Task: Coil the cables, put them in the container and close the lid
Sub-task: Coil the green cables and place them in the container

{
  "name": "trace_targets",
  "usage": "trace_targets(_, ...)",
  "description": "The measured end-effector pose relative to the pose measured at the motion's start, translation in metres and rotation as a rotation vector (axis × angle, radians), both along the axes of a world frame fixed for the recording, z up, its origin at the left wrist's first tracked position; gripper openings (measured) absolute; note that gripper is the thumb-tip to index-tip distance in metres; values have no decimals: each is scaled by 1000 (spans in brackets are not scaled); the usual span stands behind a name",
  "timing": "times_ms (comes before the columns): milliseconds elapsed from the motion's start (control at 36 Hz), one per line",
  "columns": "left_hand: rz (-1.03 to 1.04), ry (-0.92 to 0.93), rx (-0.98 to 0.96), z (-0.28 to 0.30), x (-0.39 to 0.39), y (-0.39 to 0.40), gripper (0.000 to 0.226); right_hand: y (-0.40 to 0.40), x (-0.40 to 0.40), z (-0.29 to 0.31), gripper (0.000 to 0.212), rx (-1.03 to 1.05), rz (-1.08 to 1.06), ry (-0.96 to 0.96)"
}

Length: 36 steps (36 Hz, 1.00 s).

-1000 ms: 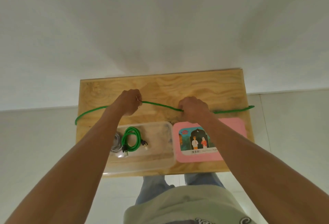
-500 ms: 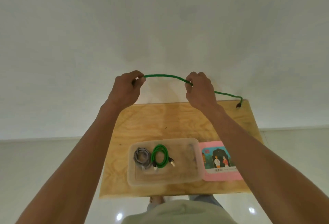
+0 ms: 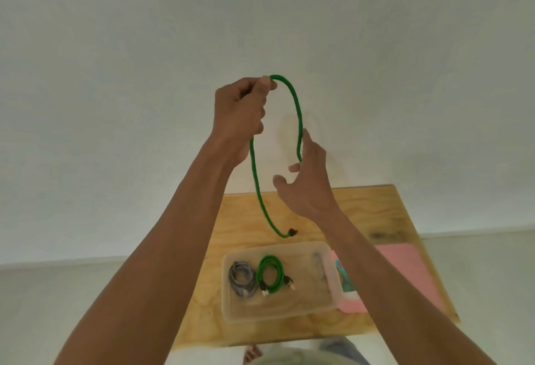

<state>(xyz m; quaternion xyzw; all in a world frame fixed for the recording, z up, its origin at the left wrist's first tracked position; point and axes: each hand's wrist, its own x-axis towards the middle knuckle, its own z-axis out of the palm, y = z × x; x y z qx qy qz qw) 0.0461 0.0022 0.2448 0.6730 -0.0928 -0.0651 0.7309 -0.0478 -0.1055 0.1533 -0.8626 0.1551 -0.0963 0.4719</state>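
- Green cable point(image 3: 296, 109) arches in the air above the desk point(image 3: 376, 208), looped between my two raised hands.
- My left hand point(image 3: 240, 115) is up high, fingers curled, thumb and forefinger pinching the top of the loop; the cable also passes down behind its heel.
- From there one strand hangs down and ends in a dark plug point(image 3: 292, 231) just over the plywood.
- My right hand point(image 3: 307, 182) sits lower, palm turned inward, fingers spread and relaxed; the other strand runs along its fingers, not gripped.
- Both forearms reach up and forward, wrists near each other.
- The clear container point(image 3: 278, 311) rests on the desk, lid off, holding a coiled green cable point(image 3: 270, 276) beside a coiled grey cable point(image 3: 242, 277).
- The pink lid point(image 3: 405, 266) lies just right of it, partly under my right forearm.
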Motion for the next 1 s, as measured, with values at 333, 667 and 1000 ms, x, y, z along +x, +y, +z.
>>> trace_targets(333, 69, 236, -392, 38, -8, -48, 12, -32, -27, 13, 41, -7, 341, -29)
trace_targets(667, -123, 147, -55, 16, -27, -59, 48, -70, -10, 57, 11, 240, 373, -212)
trace_targets(1000, -414, 111, -46, -42, -74, -37, 35, -109, 17, 124, 12, 755, 99, -417)
